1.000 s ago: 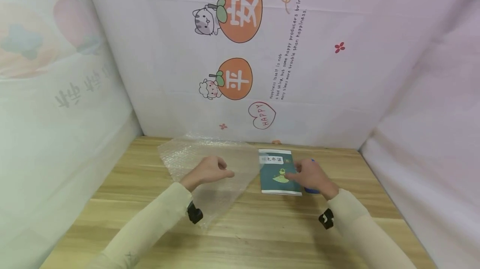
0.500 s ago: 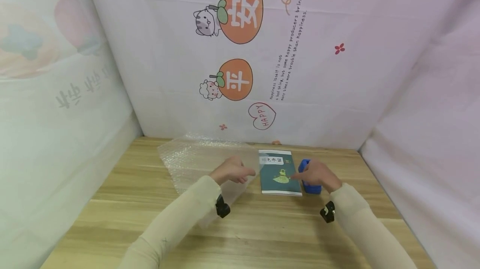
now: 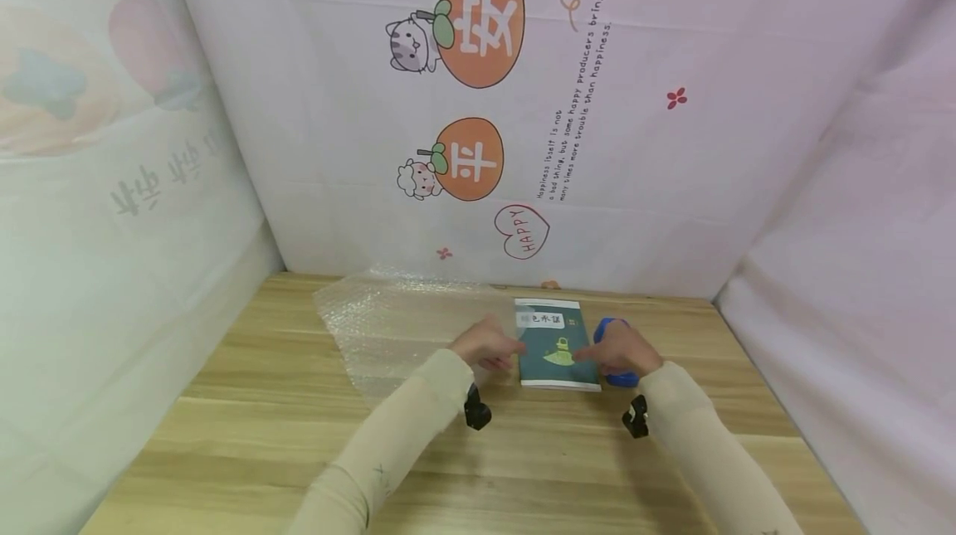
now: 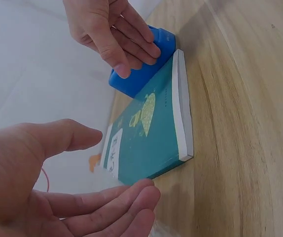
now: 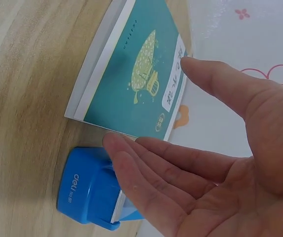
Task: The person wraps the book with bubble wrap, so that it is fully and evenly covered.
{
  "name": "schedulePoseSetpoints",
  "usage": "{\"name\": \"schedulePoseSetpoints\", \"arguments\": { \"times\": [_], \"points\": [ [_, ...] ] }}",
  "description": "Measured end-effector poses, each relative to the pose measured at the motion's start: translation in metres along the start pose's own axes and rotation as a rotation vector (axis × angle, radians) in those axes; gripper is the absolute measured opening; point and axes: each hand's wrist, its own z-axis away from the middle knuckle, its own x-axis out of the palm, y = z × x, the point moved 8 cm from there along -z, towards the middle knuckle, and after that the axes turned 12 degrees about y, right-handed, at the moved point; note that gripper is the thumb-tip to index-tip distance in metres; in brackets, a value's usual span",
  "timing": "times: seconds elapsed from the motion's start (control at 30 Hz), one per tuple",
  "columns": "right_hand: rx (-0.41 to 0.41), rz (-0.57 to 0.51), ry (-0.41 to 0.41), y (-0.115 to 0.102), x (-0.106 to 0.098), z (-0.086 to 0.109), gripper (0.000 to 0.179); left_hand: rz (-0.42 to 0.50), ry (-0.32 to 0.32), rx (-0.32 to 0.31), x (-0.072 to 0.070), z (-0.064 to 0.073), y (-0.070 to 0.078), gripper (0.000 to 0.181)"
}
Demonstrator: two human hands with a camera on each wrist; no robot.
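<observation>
You are working in a small booth: white fabric sheets (image 3: 635,203), the back one printed with cartoon fruit (image 3: 489,23), wall in your wood-grain bench (image 3: 538,477) at the back and both sides. What building holds it, you cannot tell.

Soft, even light casts faint shadows on the wooden table (image 3: 538,469).

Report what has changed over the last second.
The left grip has moved rightward over the bubble wrap to the left edge of the green book. Neither grip has taken hold of anything. The right grip stays near the book's right side; book, wrap and blue item show no visible shift.
</observation>
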Motion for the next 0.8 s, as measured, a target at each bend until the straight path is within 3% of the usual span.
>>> {"name": "schedulePoseSetpoints", "arguments": {
  "times": [0.17, 0.23, 0.37, 0.53, 0.8],
  "points": [
    [-0.012, 0.025, 0.006, 0.0, 0.002, -0.003, 0.061, 0.022, -0.053, 0.02, 0.012, 0.001, 0.004, 0.035],
    [-0.011, 0.029, 0.01, -0.002, 0.003, -0.002, 0.058, 0.029, -0.07, 0.014, 0.015, -0.001, 0.004, 0.039],
    [0.005, 0.028, 0.02, -0.006, 0.003, 0.001, 0.041, 0.013, -0.063, -0.019, 0.017, -0.003, 0.002, 0.041],
    [0.007, 0.048, 0.044, -0.011, 0.003, 0.004, 0.062, 0.0, -0.049, -0.023, 0.02, -0.007, -0.001, 0.04],
    [0.014, 0.048, 0.067, -0.011, 0.012, 0.006, 0.071, 0.022, -0.021, -0.042, 0.026, -0.008, -0.005, 0.031]
  ]
}}
